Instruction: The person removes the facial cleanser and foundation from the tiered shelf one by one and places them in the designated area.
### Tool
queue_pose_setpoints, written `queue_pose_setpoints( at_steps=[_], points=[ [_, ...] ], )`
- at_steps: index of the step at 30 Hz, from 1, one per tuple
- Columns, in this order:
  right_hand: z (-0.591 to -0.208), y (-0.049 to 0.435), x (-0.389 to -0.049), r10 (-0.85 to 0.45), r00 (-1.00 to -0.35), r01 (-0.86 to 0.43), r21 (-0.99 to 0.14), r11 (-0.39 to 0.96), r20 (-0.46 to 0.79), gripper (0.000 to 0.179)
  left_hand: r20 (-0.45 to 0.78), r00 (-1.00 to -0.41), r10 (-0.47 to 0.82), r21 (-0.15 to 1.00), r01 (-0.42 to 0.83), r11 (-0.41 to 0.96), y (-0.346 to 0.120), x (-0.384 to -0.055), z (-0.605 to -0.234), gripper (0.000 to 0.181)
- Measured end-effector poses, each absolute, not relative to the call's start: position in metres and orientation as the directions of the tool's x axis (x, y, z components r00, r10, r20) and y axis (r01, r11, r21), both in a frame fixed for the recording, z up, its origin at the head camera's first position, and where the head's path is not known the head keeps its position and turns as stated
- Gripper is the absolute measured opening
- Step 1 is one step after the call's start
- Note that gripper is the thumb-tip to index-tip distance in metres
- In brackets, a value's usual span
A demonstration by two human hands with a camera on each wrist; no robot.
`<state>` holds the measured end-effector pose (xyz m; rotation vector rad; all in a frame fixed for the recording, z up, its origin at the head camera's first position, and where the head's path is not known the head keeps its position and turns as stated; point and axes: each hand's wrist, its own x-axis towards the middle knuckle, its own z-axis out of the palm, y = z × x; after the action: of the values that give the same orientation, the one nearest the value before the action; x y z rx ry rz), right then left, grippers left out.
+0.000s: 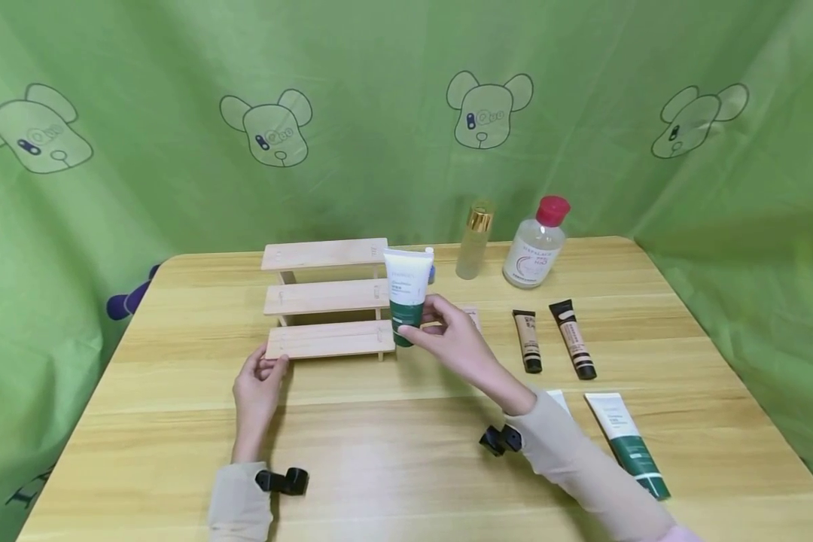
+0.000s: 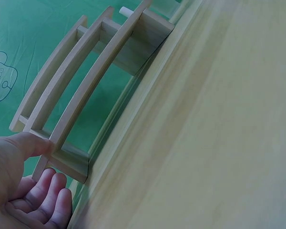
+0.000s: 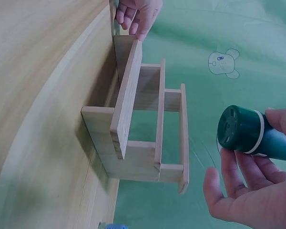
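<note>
A three-tier wooden stand [image 1: 328, 340] sits toward the back of the table. My left hand [image 1: 257, 388] pinches the left end of its lowest shelf, thumb on top and fingers beneath, as the left wrist view [image 2: 35, 181] also shows. In my right hand [image 1: 457, 342] is a white and green squeeze tube [image 1: 407, 290], held upright with its green cap down, in front of the stand's right end. The right wrist view shows the green cap [image 3: 240, 130] between thumb and fingers, apart from the stand [image 3: 128, 95].
Behind stand a gold-collared bottle [image 1: 473, 245] and a clear bottle with a red cap [image 1: 535, 248]. Two small black-capped tubes [image 1: 528, 340] [image 1: 572, 339] lie at right. Nearer is another white and green tube [image 1: 626, 444]; a white tube end [image 1: 558, 399] shows behind the right sleeve.
</note>
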<state>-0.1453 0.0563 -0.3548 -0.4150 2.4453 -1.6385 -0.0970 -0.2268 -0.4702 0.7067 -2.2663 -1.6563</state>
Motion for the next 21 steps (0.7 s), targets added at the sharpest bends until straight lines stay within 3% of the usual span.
queue_pose_setpoints(
  at_steps=[21],
  points=[
    [-0.365, 0.095, -0.123, -0.239, -0.971, -0.079, -0.910, 0.407, -0.022, 0.041, -0.097, -0.851, -0.516, 0.944, -0.242, 0.222, -0.227, -0.097, -0.470, 0.049]
  ],
)
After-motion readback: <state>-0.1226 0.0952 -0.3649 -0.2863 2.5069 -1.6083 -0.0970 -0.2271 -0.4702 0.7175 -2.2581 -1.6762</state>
